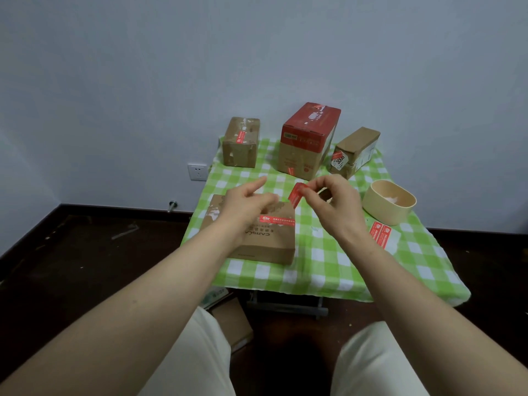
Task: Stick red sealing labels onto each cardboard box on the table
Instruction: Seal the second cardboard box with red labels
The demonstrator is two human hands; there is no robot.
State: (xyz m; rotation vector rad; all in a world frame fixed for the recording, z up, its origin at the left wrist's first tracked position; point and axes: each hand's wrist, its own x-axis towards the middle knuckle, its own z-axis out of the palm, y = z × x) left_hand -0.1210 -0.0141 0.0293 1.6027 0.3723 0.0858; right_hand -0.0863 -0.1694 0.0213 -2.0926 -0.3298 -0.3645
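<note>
Right hand [331, 201] pinching red label [295, 196]

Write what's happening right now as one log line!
right hand: pinching red sealing label | left hand: open above flat brown cardboard box | box: one label already on | table: green checked cloth

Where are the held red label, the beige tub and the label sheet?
held red label [295, 196], head view, on its red face left of the right hand's fingers.
beige tub [383, 208], head view, on its front wall.
label sheet [381, 234], head view, on the red labels.
</note>
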